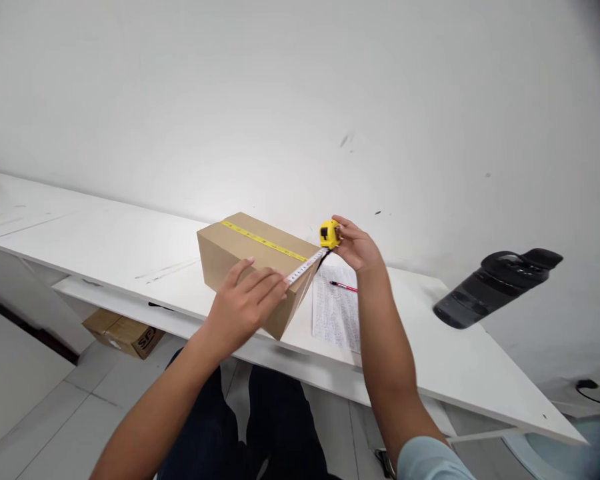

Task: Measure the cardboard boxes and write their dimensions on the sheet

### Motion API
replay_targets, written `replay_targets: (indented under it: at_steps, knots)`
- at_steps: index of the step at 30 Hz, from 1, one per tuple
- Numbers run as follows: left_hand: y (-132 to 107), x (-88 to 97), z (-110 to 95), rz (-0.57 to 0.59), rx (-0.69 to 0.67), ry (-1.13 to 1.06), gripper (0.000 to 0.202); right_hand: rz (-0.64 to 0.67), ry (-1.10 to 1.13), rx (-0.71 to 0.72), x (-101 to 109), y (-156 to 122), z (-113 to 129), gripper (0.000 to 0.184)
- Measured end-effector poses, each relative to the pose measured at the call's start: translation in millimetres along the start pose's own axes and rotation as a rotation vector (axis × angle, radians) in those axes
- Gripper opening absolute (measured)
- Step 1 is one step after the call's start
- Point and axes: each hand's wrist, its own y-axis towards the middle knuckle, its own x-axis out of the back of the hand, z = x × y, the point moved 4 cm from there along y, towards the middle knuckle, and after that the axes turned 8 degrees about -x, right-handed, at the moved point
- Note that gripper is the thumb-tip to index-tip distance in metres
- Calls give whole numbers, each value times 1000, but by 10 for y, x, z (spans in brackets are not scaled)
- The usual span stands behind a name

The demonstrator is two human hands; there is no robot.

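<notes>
The right hand (pixel 357 247) has the tape measure (pixel 327 235) gripped, fingers closed round its yellow case by the far right top edge of the box (pixel 285 313); the fingertips behind the case are hidden. The left hand (pixel 250 300) lies over the near top edge of the box, fingers fairly straight and slightly parted, tips at the near end of the blade (pixel 307 265). Its thumb is out of sight, so whether it pinches the blade's end or only presses it cannot be told. The blade runs between the hands along the box's right end; its figures are mostly too small to read.

The box sits at the worktop's (pixel 105 227) front edge, part of its near side covered by the left hand. A yellow strip (pixel 260 239) runs along its top, the markings unclear.

Just right of the box lies the paper (pixel 335 320), partly covered by the right forearm, its writing illegible. The pen (pixel 343 287) on it is also cut short by the arm. The bottle (pixel 480 293) stands near the worktop's back edge, towards the right end.

Below the worktop's left part, a carton (pixel 125 332) on the floor is partly hidden by the shelf (pixel 120 305).
</notes>
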Motion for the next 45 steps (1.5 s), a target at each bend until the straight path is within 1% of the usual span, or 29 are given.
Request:
replay_targets:
  at_steps: [2, 4, 6, 7, 9, 10, 12, 14, 15, 19, 22, 23, 24, 26, 27, 28, 29, 31, 32, 33, 34, 35, 36, 37, 39, 42, 45]
  knots:
    - [-18, 263, -146, -31, 8, 34, 22, -12, -66, 59, 25, -323, 144, 30]
    - [-106, 508, -309, -80, 40, 22, 22, -14, -90, 110, 30, -761, 199, 30]
    - [-250, 652, -447, -125, 98, 4, 20, -14, -142, 99, 2, -1240, 122, 29]
    - [-328, 673, -498, -139, 132, -11, 18, 0, -195, 63, -34, -1465, 35, 28]
    - [-468, 628, -574, -158, 190, -53, 16, 62, -301, -22, -147, -1841, -196, 28]
    - [-519, 574, -607, -159, 204, -81, 16, 121, -338, -61, -222, -1982, -327, 27]
    - [-580, 441, -673, -140, 202, -148, 16, 250, -339, -129, -380, -2168, -594, 28]
    - [-610, 326, -735, -113, 191, -220, 16, 327, -253, -193, -506, -2252, -856, 28]
    - [-626, 288, -759, -108, 198, -250, 16, 325, -190, -222, -549, -2271, -979, 28]
    - [-750, 224, -834, -98, 289, -294, 14, 204, 71, -334, -674, -2342, -1404, 26]
    - [-911, 178, -910, -46, 324, -288, 13, 133, 233, -429, -753, -2434, -1611, 27]
    - [-977, 154, -925, -27, 325, -283, 16, 102, 271, -448, -759, -2462, -1653, 28]
    - [-1050, 124, -923, -13, 323, -273, 25, 67, 298, -458, -753, -2487, -1684, 31]
    - [-1217, 47, -830, 3, 339, -240, 55, 18, 313, -482, -719, -2524, -1728, 40]
    - [-1313, -3, -720, 3, 377, -222, 68, 9, 310, -494, -698, -2534, -1745, 47]
    - [-1417, -60, -563, -3, 449, -203, 77, 11, 305, -504, -682, -2539, -1758, 55]
    - [-1525, -127, -365, -9, 549, -190, 79, 23, 301, -511, -672, -2536, -1768, 62]
    - [-1734, -274, 110, -41, 801, -179, 78, 53, 297, -510, -673, -2512, -1776, 72]
    - [-1815, -351, 351, -53, 912, -182, 79, 66, 294, -506, -682, -2491, -1776, 75]
    - [-1873, -432, 576, -36, 1004, -190, 82, 78, 288, -503, -697, -2467, -1775, 75]
    - [-1912, -511, 776, 3, 1085, -197, 86, 87, 278, -502, -714, -2441, -1774, 74]
    - [-1935, -582, 942, 67, 1156, -204, 91, 96, 264, -503, -732, -2417, -1776, 72]
    - [-1943, -640, 1068, 134, 1210, -212, 94, 103, 250, -506, -750, -2395, -1779, 70]
    - [-1939, -679, 1152, 190, 1245, -220, 93, 110, 238, -510, -765, -2378, -1785, 67]
    - [-1905, -710, 1216, 251, 1256, -239, 83, 123, 220, -517, -785, -2358, -1797, 64]
    - [-1826, -658, 1169, 239, 1183, -241, 71, 149, 174, -515, -776, -2365, -1773, 67]
    - [-1744, -529, 1122, 206, 1116, -214, 71, 236, 71, -469, -723, -2403, -1655, 73]
